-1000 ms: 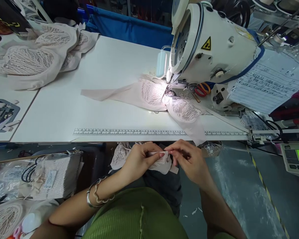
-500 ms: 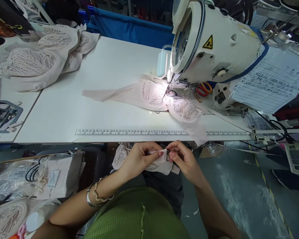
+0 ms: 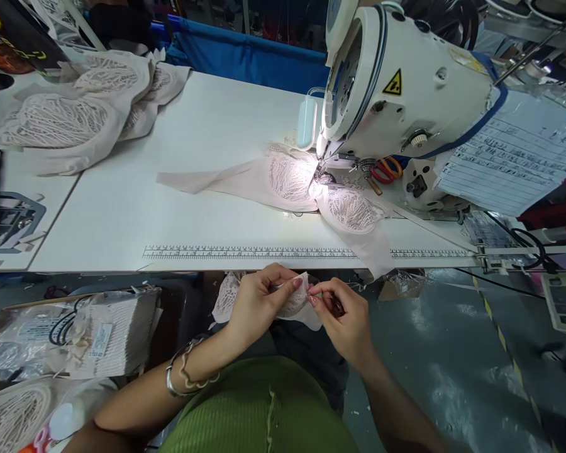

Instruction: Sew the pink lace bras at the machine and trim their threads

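Note:
My left hand (image 3: 261,299) is closed on a pale pink lace bra piece (image 3: 295,302), thumb on top, just below the table's front edge. Part of that piece hangs under the hand over my lap. My right hand (image 3: 342,311) is pinched at the right edge of the same piece, thumb and index fingertips together. Something small and dark shows in its curled fingers, too hidden to name. Above, another lace bra (image 3: 292,176) lies on the table under the needle of a white sewing machine (image 3: 405,82), its right wing hanging over the front edge.
A ruler strip (image 3: 264,253) runs along the table's front edge. More lace bra pieces (image 3: 61,123) are piled at the back left. Orange-handled scissors (image 3: 387,170) lie beside the machine. A box with bagged straps (image 3: 108,333) stands lower left. A written sheet (image 3: 509,151) hangs at the right.
My right hand has turned and shifted slightly, its fingers curling more. The held piece's edge now stands up by my left thumb. The bra under the needle has stayed put.

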`<state>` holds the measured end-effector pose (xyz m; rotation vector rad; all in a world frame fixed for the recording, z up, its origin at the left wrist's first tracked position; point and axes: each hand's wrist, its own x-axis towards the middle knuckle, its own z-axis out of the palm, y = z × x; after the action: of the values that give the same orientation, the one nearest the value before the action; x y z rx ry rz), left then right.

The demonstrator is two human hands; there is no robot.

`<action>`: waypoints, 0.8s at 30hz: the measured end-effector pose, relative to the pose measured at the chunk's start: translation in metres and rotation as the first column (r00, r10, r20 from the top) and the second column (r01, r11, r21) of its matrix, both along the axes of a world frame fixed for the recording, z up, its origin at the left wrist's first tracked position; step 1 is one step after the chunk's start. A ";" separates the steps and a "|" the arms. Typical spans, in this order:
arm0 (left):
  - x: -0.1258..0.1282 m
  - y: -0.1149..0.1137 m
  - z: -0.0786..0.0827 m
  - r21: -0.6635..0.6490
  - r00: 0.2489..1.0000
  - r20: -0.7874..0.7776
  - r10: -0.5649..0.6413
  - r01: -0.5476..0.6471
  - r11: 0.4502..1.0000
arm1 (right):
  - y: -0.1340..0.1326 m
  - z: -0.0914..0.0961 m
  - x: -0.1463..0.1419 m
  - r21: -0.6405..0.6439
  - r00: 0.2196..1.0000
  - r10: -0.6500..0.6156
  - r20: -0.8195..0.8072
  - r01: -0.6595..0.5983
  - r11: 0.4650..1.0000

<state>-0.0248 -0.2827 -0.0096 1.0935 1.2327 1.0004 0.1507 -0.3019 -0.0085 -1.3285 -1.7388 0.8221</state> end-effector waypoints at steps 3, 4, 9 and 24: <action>0.001 -0.001 0.000 0.061 0.999 -0.036 0.034 -0.032 0.998 | -0.002 -0.003 -0.003 0.010 0.999 -0.009 0.034 0.009 1.000; 0.001 -0.001 0.000 0.075 0.998 -0.043 0.042 -0.039 0.996 | -0.002 -0.003 -0.004 0.016 0.999 -0.016 0.048 0.015 1.000; 0.002 -0.002 -0.002 0.117 0.995 -0.081 0.053 -0.044 0.992 | -0.006 -0.005 -0.009 0.140 0.991 -0.097 0.089 0.084 0.987; 0.003 -0.003 -0.003 0.080 0.997 -0.051 0.051 -0.047 0.996 | -0.005 -0.015 -0.012 0.122 0.998 -0.061 -0.017 0.063 0.990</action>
<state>-0.0215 -0.2853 -0.0125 1.1619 1.2773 1.0712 0.1386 -0.3070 -0.0231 -1.2854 -1.7008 0.6765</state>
